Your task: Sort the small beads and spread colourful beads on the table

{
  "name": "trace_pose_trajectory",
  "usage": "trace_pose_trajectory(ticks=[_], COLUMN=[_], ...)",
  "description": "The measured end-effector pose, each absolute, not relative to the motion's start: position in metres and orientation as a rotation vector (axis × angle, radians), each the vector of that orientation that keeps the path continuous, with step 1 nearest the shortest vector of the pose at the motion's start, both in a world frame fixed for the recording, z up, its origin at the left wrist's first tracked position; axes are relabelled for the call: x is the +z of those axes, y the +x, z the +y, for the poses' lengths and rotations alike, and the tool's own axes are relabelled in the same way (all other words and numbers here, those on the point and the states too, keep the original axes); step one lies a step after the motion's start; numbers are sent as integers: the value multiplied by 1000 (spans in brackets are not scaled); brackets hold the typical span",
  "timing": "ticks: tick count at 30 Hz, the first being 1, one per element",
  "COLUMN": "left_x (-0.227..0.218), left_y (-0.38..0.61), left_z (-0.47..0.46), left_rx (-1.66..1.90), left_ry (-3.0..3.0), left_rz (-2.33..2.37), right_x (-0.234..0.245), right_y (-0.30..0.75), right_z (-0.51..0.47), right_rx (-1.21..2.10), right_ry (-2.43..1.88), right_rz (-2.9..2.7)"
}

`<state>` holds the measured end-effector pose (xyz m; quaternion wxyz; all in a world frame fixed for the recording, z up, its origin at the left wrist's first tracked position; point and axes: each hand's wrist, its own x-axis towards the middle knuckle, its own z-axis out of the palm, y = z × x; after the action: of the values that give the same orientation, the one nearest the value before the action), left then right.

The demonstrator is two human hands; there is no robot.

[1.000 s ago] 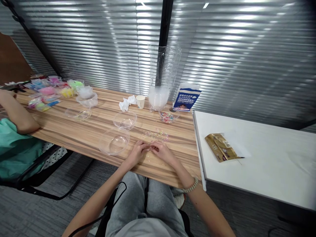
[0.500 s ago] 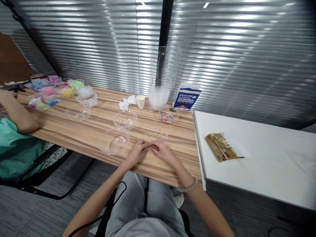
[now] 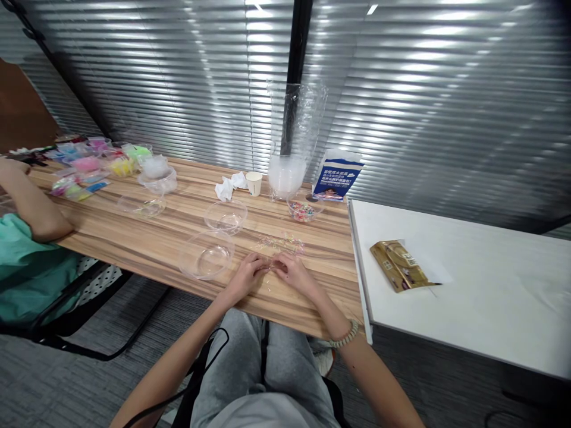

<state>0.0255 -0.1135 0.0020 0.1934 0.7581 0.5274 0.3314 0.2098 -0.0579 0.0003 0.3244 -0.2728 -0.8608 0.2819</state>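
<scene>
My left hand and my right hand meet fingertip to fingertip just above the wooden table. The fingers of both are pinched together; whatever they hold is too small to make out. Just beyond them lies a loose scatter of thin, colourful bits. To the left of my left hand stands a clear plastic bowl, with a second clear bowl behind it. A clear bowl of multicoloured small pieces sits farther back, past my right hand.
A paper cup, crumpled tissue, a tall clear bag and a blue-and-white packet stand at the back. A gold pouch lies on the white table. At left are colourful packs and another person's arm.
My fingertips have drawn slightly apart, and the left fingers have shifted a little to the left. The bowls and packets stay where they were.
</scene>
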Motion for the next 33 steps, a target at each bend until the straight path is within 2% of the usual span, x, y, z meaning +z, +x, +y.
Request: trace_pose_trajectory(ticks=[19, 33], left_x=[7, -14], left_y=[13, 1], left_z=[-130, -139], left_rx=[890, 1015], left_ry=[2065, 2066], left_rz=[1541, 1615], right_x=[-1, 8], right_y=[202, 175], right_z=[-61, -60], right_rx=[758, 934], right_ry=[-617, -622], right_rz=[-2320, -2368])
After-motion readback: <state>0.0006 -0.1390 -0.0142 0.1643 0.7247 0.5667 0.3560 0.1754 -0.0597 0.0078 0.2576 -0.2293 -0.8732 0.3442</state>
